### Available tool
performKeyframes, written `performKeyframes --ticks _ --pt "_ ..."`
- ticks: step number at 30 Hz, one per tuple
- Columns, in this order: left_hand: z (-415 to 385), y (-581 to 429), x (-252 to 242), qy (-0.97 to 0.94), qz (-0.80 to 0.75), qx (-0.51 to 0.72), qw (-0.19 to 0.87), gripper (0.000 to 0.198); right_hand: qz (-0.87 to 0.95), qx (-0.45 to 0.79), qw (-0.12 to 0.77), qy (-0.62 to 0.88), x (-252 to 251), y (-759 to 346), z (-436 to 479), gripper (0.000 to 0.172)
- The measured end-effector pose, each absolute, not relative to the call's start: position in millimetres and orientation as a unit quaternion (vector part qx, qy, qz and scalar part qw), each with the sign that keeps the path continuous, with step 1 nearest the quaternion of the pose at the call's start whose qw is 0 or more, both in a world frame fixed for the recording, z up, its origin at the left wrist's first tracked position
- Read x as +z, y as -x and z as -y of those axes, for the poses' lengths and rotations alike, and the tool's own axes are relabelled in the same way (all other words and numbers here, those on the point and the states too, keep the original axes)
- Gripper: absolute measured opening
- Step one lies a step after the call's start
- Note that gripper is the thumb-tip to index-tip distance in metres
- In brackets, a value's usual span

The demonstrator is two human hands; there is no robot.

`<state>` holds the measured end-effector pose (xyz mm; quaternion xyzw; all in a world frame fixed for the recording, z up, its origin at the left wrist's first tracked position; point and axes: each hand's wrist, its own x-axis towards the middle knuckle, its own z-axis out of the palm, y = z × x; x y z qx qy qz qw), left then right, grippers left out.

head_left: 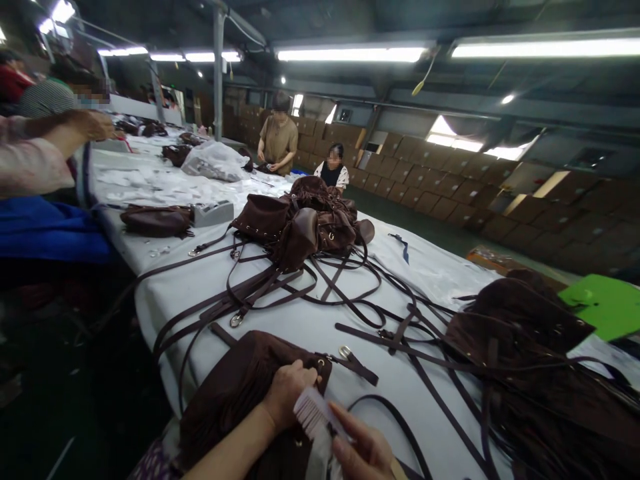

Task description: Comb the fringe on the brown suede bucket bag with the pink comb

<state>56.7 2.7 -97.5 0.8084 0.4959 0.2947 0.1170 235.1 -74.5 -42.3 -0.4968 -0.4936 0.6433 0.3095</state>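
My left hand (287, 393) lies on a brown suede fringed bag (235, 393) at the near edge of the white table (310, 320), fingers curled over the bag's top edge. My right hand (363, 450) pinches a pale comb (313, 413) just right of the left hand, its teeth near the bag. Several brown straps (350, 293) with metal rings trail across the table beyond the bag.
A heap of brown bags (305, 223) sits mid-table and another heap (540, 360) at the right. A green sheet (605, 303) lies far right. Other people stand at the left and far end. Stacked cartons (450, 187) line the back wall.
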Motion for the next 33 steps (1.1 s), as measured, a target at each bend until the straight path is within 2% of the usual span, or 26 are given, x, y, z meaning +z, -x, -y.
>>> performKeyframes --ticks 2,5,6,8,9,12,16,19,24,26,29,33 --pt "4 -54 -83 -0.798 -0.487 0.320 0.153 0.007 0.444 0.660 0.307 0.521 -31 -228 66 0.091" --pt "14 -52 -59 -0.726 -0.440 0.408 0.336 0.033 0.401 0.664 0.355 0.521 -9 -215 54 0.089" --pt "16 -53 -53 -0.690 -0.409 0.426 0.418 0.033 0.392 0.669 0.370 0.511 -4 -210 49 0.087" --pt "17 -57 -47 -0.645 -0.359 0.420 0.528 0.017 0.369 0.693 0.382 0.488 1 -202 38 0.083" --pt "17 -60 -48 -0.643 -0.359 0.398 0.547 0.016 0.351 0.706 0.383 0.481 0 -198 33 0.082" --pt "8 -70 -60 -0.659 -0.459 0.324 0.501 0.030 0.281 0.743 0.367 0.484 -7 -188 18 0.070" --pt "-9 -77 -77 -0.647 -0.580 0.270 0.414 0.031 0.251 0.744 0.336 0.520 -16 -179 17 0.058" --pt "-17 -81 -78 -0.651 -0.630 0.238 0.350 0.035 0.260 0.720 0.344 0.544 -27 -182 30 0.061" --pt "-13 -92 -74 -0.675 -0.652 0.192 0.286 0.038 0.247 0.712 0.351 0.556 -66 -206 50 0.088" --pt "-10 -96 -74 -0.685 -0.646 0.189 0.279 0.037 0.239 0.722 0.361 0.540 -80 -211 54 0.094" --pt "-14 -94 -74 -0.686 -0.641 0.198 0.281 0.031 0.247 0.727 0.373 0.520 -84 -210 62 0.088" --pt "-41 -68 -74 -0.634 -0.677 0.236 0.289 0.026 0.317 0.689 0.359 0.545 -56 -223 92 0.077"
